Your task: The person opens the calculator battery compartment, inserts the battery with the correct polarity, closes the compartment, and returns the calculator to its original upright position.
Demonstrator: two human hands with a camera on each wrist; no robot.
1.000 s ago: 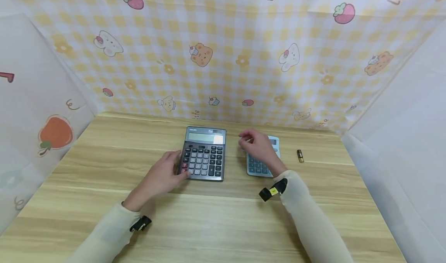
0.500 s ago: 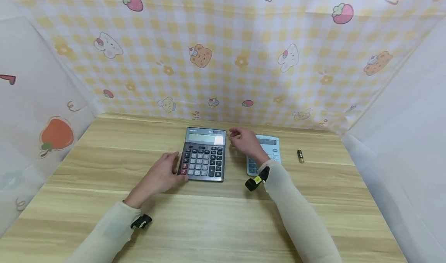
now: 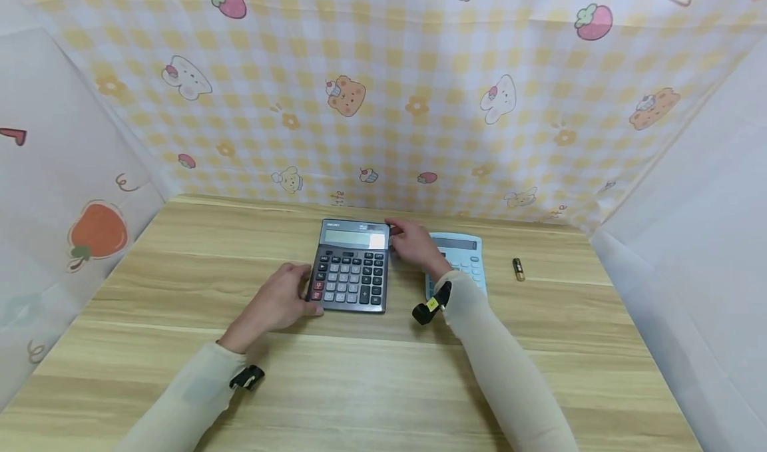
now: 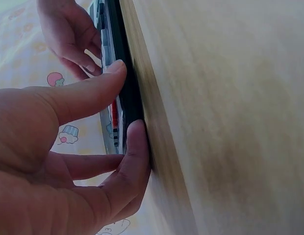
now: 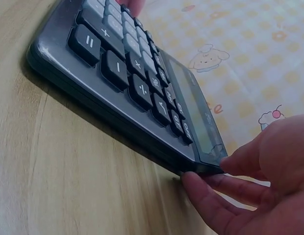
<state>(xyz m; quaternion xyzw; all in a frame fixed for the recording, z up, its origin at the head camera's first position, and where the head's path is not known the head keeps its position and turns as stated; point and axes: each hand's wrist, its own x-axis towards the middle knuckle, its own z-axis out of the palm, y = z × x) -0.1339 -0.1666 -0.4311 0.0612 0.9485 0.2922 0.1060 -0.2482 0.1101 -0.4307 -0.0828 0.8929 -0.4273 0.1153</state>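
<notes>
A dark grey calculator (image 3: 344, 255) with a grey screen and several rows of keys lies face up on the wooden table. My left hand (image 3: 281, 302) holds its near left corner, thumb at the front edge and fingers along the left side. In the left wrist view the fingertips (image 4: 136, 134) meet the calculator's dark edge. At the far right corner is my right hand (image 3: 416, 245). In the right wrist view its thumb and fingers pinch that corner of the calculator (image 5: 117, 93). The fingers under and behind the corner are partly hidden.
A light blue calculator (image 3: 473, 265) lies just right of the dark one, partly covered by my right hand and wrist. Farther right is a small black and gold battery (image 3: 518, 269). A yellow checked cloth (image 3: 389, 106) hangs behind the table (image 3: 359, 385).
My right hand has moved left from above the light blue calculator to the dark calculator's far right corner and taken hold there. The left hand has barely shifted.
</notes>
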